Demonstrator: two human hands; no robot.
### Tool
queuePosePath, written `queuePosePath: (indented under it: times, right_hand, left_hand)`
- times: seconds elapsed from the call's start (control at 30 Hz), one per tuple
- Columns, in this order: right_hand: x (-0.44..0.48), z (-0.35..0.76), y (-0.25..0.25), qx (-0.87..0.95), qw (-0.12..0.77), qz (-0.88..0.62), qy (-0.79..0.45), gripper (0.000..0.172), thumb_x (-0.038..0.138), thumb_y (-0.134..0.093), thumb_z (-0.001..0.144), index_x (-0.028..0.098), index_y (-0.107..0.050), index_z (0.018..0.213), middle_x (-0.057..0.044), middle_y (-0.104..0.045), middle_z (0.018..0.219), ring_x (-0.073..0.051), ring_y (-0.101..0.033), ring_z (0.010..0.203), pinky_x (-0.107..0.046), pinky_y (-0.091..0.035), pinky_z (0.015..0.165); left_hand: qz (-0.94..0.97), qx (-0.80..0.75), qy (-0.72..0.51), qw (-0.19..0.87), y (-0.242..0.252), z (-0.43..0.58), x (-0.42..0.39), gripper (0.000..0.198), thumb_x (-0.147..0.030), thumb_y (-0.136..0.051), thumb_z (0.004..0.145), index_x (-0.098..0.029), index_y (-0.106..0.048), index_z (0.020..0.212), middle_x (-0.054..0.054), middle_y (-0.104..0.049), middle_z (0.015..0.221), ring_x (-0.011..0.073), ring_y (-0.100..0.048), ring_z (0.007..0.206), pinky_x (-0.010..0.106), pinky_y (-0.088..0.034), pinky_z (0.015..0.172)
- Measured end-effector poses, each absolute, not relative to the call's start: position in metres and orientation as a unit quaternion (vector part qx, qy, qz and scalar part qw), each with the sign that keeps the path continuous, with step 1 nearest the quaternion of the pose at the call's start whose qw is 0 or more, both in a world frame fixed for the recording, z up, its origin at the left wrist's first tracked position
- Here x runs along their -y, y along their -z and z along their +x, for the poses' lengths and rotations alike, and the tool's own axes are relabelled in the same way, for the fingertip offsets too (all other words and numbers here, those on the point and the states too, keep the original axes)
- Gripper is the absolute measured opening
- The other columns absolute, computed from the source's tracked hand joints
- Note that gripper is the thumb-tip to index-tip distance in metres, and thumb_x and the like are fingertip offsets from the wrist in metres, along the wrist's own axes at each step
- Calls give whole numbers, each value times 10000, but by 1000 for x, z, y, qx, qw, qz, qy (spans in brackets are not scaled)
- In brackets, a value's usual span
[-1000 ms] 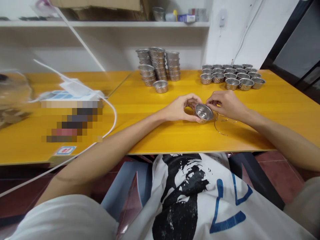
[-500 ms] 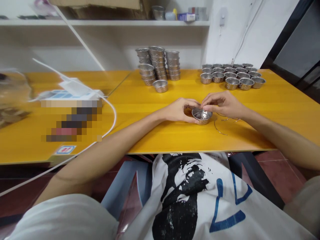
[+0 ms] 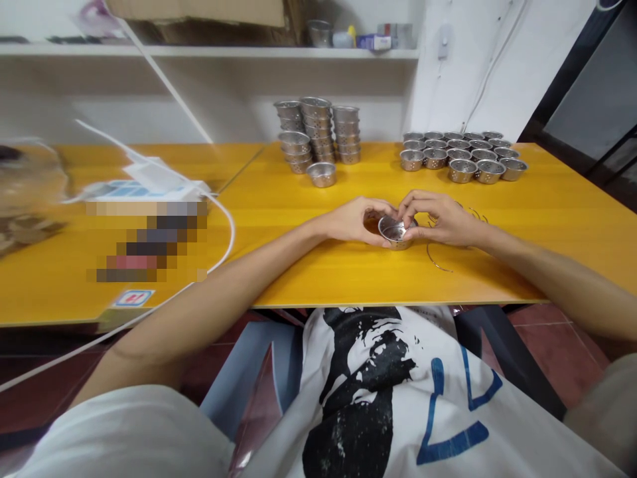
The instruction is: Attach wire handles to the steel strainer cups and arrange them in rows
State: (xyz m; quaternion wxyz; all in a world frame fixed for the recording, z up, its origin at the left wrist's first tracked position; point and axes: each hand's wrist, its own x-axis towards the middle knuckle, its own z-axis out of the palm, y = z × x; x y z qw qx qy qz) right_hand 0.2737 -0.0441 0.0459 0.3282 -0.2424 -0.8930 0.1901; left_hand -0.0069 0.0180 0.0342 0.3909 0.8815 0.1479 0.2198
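Note:
A small perforated metal strainer basket (image 3: 393, 232) rests on the yellow table between my hands, its opening facing up and slightly tilted. My left hand (image 3: 359, 220) curves round its left side, thumb low at the front and fingers at the back rim. With thumb and fingers bent together, my right hand (image 3: 438, 218) grips the right rim and covers that part of it. Anything small between the right fingertips is hidden. Close by my right hand, a thin curved wire (image 3: 438, 259) lies on the table, and several more bent wires (image 3: 478, 214) show behind it.
Stacked strainer baskets (image 3: 317, 129) stand at the back, with a single basket (image 3: 322, 174) before them. Rows of baskets (image 3: 462, 169) fill the back right. A white cable (image 3: 233, 232) loops across the left side near a power strip (image 3: 149, 189). A shelf (image 3: 223, 52) runs above.
My right hand has come down over the basket's right rim, its thumb now at the rim's front. The basket has shifted slightly left and tilted. More wires show behind my right hand.

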Motion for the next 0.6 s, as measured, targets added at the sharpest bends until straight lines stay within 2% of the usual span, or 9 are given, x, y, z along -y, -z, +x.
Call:
queuePosePath:
  times: [0.1,0.23,0.4,0.6]
  right_hand:
    - [46,272,-47,902,318,-236,-172,432,673,-804,1072,250,-760,1001,-93,-815,1152,-281,-757,1102,-422,-558,1020]
    - [49,271,-48,906,292,-243,-184,443,678,-775,1093,239,-750,1041,-75,-834,1091,-253,-760,1005,-376,-540,949]
    - [50,271,-47,905,289,-245,-194,438,645,-767,1108,226,-754,980,-44,-820,993,-204,-719,871,-331,-504,848]
    - [47,271,-48,902,292,-243,-205,426,630,-786,1096,227,-778,958,-22,-806,943,-186,-701,838,-325,-481,817]
  left_hand:
    - [877,-148,-221,400,-34,-6,-17,504,-484,-1046,786,-171,-840,1123,76,-841,1115,232,-777,1028,356,-602,954]
    - [868,-153,-221,417,-34,-6,-17,554,-475,-1068,765,-175,-849,1175,88,-851,1151,230,-784,1031,365,-612,969]
    - [863,-159,-227,423,-32,-7,-19,602,-485,-1093,733,-181,-856,1195,110,-859,1212,260,-803,1104,405,-622,1037]
    - [861,-168,-226,423,-31,-8,-21,622,-512,-1096,729,-180,-858,1198,122,-860,1226,271,-809,1123,420,-631,1041]
